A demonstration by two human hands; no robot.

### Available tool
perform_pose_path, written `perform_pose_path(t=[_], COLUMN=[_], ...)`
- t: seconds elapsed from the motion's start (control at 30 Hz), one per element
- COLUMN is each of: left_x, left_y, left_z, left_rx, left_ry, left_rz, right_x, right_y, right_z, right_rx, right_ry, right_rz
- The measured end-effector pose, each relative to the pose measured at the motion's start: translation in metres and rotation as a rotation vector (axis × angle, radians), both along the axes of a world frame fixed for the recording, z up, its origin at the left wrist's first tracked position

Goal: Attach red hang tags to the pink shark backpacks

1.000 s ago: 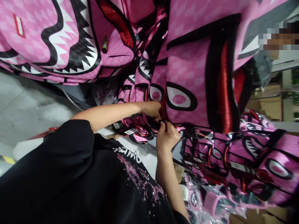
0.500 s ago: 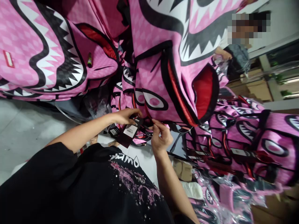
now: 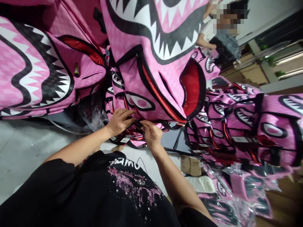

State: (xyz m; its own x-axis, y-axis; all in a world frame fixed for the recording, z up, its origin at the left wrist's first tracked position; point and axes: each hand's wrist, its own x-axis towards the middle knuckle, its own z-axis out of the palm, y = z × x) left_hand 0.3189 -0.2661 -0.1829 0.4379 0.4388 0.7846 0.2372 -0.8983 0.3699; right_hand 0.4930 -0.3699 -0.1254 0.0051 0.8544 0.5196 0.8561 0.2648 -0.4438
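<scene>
A pink backpack (image 3: 132, 75) with a printed shark mouth and eye stands in front of me, its red-lined pocket (image 3: 193, 83) gaping. Both hands are at its near lower edge. My left hand (image 3: 120, 122) is closed, fingers bent over a dark part by the edge; what they grip is hidden. Close beside it, my right hand (image 3: 152, 135) pinches thumb against forefinger at the same spot, on something too small to name. A white label (image 3: 125, 139) shows below my left hand; I cannot tell what it hangs from.
Another pink backpack (image 3: 35, 66) lies at left, a small dark bottle-like thing (image 3: 76, 70) on it. More pink bags (image 3: 239, 126) crowd the right, above plastic-wrapped ones (image 3: 236, 192) and a carton (image 3: 190, 165). At the back a person (image 3: 205, 34) handles a bag.
The black hang tag with a barcode label, earlier plain in my left hand, no longer shows clearly. My left hand has turned over and moved left; my right hand has also shifted left. The view has shifted.
</scene>
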Motion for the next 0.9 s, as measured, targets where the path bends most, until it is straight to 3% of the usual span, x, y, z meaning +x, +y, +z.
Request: perform_pose_path(t=[0.13,0.3,0.43,0.57,0.67,0.8,0.9], left_x=[-0.002,0.001,0.001,0.001,0.000,-0.002,0.003], left_y=[0.000,-0.005,-0.006,-0.001,0.004,0.008,0.007], left_z=[0.020,0.039,0.042,0.040,0.040,0.041,0.043], left_rx=[0.135,0.172,0.037,-0.302,-0.445,-0.473,-0.577], left_ry=[0.074,0.191,0.273,0.057,-0.038,-0.053,-0.151], left_rz=[0.103,0.197,0.032,-0.183,-0.327,-0.393,-0.403], right_x=[0.000,-0.005,-0.009,-0.011,-0.011,-0.011,-0.012], right_y=[0.002,0.007,0.011,0.014,0.012,0.009,0.005], right_z=[-0.005,-0.008,-0.009,-0.015,-0.019,-0.015,-0.008], right_rx=[0.029,0.112,0.118,0.168,0.144,0.094,0.061], right_ry=[-0.020,-0.083,-0.098,-0.063,-0.017,0.059,0.233], right_rz=[0.033,0.068,0.053,0.035,0.046,0.061,0.042])
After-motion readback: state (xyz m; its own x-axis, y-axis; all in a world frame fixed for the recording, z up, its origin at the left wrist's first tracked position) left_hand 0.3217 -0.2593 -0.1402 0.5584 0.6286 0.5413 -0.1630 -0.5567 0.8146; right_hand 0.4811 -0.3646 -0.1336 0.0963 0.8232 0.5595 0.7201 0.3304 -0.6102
